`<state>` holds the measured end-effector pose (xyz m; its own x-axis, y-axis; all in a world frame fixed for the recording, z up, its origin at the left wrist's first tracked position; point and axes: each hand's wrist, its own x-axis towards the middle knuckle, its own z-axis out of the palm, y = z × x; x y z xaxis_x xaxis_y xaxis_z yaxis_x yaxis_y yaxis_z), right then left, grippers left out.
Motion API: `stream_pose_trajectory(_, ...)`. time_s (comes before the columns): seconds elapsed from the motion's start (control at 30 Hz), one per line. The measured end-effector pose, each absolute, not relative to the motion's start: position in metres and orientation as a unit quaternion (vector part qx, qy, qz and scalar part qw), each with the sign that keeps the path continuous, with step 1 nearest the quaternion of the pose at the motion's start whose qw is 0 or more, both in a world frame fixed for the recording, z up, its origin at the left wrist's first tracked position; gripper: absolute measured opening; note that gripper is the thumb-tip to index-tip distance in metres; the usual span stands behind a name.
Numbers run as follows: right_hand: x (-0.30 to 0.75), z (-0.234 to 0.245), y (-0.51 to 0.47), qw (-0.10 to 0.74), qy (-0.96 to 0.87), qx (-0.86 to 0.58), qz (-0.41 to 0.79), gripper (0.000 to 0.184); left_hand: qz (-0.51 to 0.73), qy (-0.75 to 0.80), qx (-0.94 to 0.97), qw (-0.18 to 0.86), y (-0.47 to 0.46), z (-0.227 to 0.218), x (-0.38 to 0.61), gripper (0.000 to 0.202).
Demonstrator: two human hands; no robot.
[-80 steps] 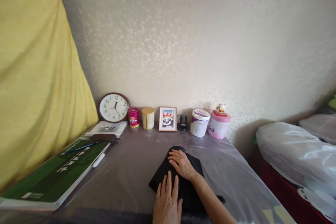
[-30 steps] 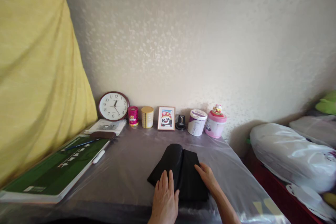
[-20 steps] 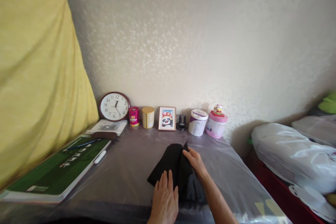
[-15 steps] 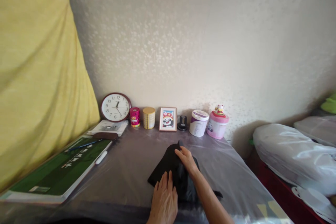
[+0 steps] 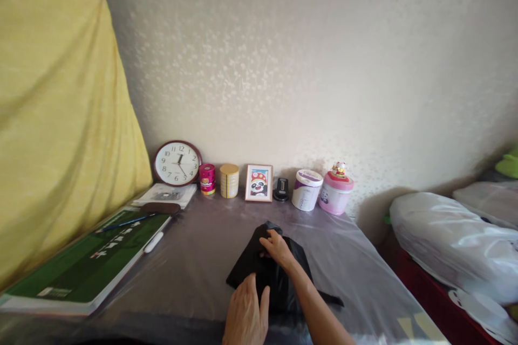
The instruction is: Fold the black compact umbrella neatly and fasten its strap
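Note:
A black fabric item with a slight sheen (image 5: 297, 259) lies bunched on the table in front of me. It is wider toward me, and a thin black strap sticks out at its lower right. I cannot tell exactly what it is. My right hand (image 5: 277, 250) is on its upper part, fingers curled into the cloth and pinching a fold. At its lower left edge rests my left hand (image 5: 246, 307), thumb apart from the fingers, holding nothing. Both hands partly cover the cloth.
A plastic-covered table (image 5: 202, 264) carries a green book (image 5: 93, 264), a clock (image 5: 178, 163), a pink can (image 5: 208, 179), a yellow-lidded jar (image 5: 229, 180), a panda picture frame (image 5: 259, 183) and white and pink tubs (image 5: 306, 190). Plastic-wrapped bundles (image 5: 453, 237) sit at the right.
My right hand has moved slightly left and toward me, drawing the cloth's top fold down. My left hand has slid back a little toward me, its thumb now farther from the fingers.

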<state>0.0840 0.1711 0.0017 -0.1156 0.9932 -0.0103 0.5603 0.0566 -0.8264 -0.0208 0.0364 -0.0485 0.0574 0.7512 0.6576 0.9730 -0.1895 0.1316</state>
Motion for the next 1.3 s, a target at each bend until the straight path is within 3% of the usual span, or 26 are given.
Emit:
stream_pose_trajectory(0.13,0.085,0.0,0.17,0.306,-0.661,-0.582,0.361,0.035,-0.29,-0.629,-0.702,0.164,0.032,-0.033,-0.018,0.056)
stream_pose_trajectory(0.33,0.086,-0.003,0.168,0.315,-0.666,-0.563,0.374,0.036,-0.249,-0.669,-0.684,0.15,0.036,-0.022,-0.013,0.03)
stream_pose_trajectory(0.63,0.087,0.007,0.157,0.31,-0.715,-0.477,0.407,0.027,-0.326,-0.625,-0.706,0.065,0.027,0.01,-0.016,0.017)
stream_pose_trajectory(0.87,0.085,0.018,0.141,0.29,-0.771,-0.454,0.34,0.025,-0.273,-0.55,-0.788,0.046,0.043,-0.023,-0.008,0.05)
stream_pose_trajectory(1.13,0.108,0.007,0.118,0.377,-0.842,-0.349,0.166,0.025,-0.207,-0.571,-0.794,0.03,0.047,-0.044,-0.011,0.056)
stream_pose_trajectory(1.3,0.119,-0.008,0.154,0.369,-0.847,-0.368,0.102,0.028,-0.202,-0.574,-0.794,0.011,0.047,-0.04,-0.011,0.066)
